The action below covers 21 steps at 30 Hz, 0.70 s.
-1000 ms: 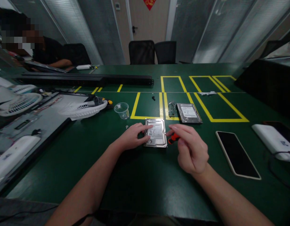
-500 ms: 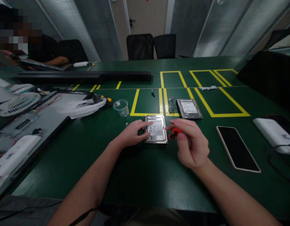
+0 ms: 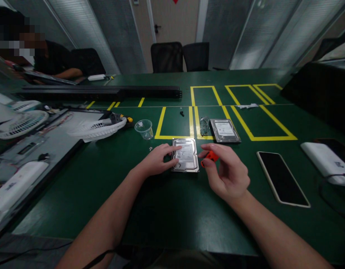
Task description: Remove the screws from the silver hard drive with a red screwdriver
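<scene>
A silver hard drive [image 3: 189, 154] with a white label lies flat on the green table. My left hand [image 3: 158, 158] steadies it from the left, index finger and thumb on its top and the other fingers at its edge. Just right of the drive, my right hand [image 3: 227, 168] is closed around a small orange-and-black tool [image 3: 211, 157]; its working end cannot be made out. A second hard drive [image 3: 225, 130] lies behind, with a green circuit board [image 3: 204, 126] beside it. Tiny light bits [image 3: 151, 148] lie left of my left fingers, near a clear plastic cup [image 3: 144, 129].
To the right are a phone [image 3: 283, 179] and a white power bank [image 3: 326, 160] with a cable. White fan parts [image 3: 99, 129] and a large panel [image 3: 55, 138] occupy the left. Black bars [image 3: 105, 92] lie farther back. Another person [image 3: 57, 59] sits at far left.
The fingers of my right hand have shifted on the orange-and-black tool, which has turned slightly. My left hand and the hard drive stay in place.
</scene>
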Motion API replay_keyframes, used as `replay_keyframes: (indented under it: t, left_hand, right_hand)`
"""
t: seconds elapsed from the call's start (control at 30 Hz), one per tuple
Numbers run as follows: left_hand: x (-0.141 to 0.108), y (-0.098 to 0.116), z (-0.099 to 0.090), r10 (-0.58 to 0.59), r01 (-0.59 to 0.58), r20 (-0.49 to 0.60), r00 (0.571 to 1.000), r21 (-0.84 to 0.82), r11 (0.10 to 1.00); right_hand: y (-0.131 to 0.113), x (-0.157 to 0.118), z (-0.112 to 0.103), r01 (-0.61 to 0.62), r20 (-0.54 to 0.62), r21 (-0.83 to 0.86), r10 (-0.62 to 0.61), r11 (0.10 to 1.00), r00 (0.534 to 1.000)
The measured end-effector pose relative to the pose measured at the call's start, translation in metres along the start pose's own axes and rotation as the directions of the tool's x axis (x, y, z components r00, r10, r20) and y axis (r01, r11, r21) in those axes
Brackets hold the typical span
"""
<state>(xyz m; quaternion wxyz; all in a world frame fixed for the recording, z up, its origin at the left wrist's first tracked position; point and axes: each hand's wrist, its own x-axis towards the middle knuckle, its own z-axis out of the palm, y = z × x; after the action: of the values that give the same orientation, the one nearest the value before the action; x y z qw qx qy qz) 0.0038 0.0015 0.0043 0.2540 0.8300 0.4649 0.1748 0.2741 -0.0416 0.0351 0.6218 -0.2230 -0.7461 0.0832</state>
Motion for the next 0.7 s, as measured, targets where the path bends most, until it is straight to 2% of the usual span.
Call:
replay_keyframes:
  t: [0.2, 0.4, 0.7]
  left_hand:
    - [0.0001, -0.0020, 0.0010, -0.006, 0.006, 0.012, 1.000, 0.005, 1.000]
    - [0.0003, -0.0022, 0.0015, 0.001, -0.001, 0.009, 1.000, 0.016, 1.000]
    - [0.0003, -0.0004, 0.0003, -0.013, 0.013, 0.013, 1.000, 0.007, 1.000]
  right_hand:
    - [-0.0048, 0.0025, -0.0046, -0.027, 0.045, -0.024, 0.029, 0.999, 0.999]
    - [-0.0072, 0.0007, -0.0037, -0.067, 0.024, 0.040, 0.066, 0.997, 0.998]
    - [-0.0086, 0.0032, -0.0052, -0.069, 0.025, -0.019, 0.070, 0.997, 0.997]
